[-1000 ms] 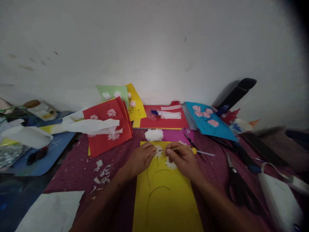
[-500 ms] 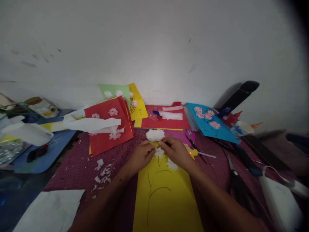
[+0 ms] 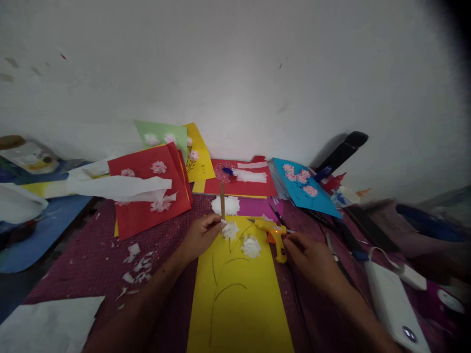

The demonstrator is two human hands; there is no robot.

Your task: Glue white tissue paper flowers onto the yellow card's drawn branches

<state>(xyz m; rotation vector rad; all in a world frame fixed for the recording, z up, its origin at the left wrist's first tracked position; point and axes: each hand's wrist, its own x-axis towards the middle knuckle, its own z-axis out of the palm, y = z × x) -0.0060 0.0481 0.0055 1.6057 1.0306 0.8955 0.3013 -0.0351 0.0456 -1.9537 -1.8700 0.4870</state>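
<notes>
In my left hand (image 3: 202,236), thumb and fingertips are closed on a flat brown stick (image 3: 222,198) that points up. A small pale scrap shows at those fingertips, beside a ruffled white paper flower (image 3: 230,230) on the yellow sheet (image 3: 243,309). My right hand (image 3: 311,255) is at the back of a yellow glue gun (image 3: 270,228), its fingers slightly curled and apart around the rear end. The gun's nozzle points left and its light glows. Another white paper flower (image 3: 251,246) sits on the sheet, which has drawn dark stem lines.
Behind the sheet lie a white paper pile (image 3: 231,205) and red card (image 3: 253,186). A blue card (image 3: 309,189) with pink flowers leans right. Red cards (image 3: 147,196) and paper scraps (image 3: 142,267) are left. A white power bank-like box (image 3: 393,304) lies right.
My right hand has left the flowers and moved right to the glue gun. My left hand stays near the flower, and the brown stick now stands upright in it. The view has turned slightly right.
</notes>
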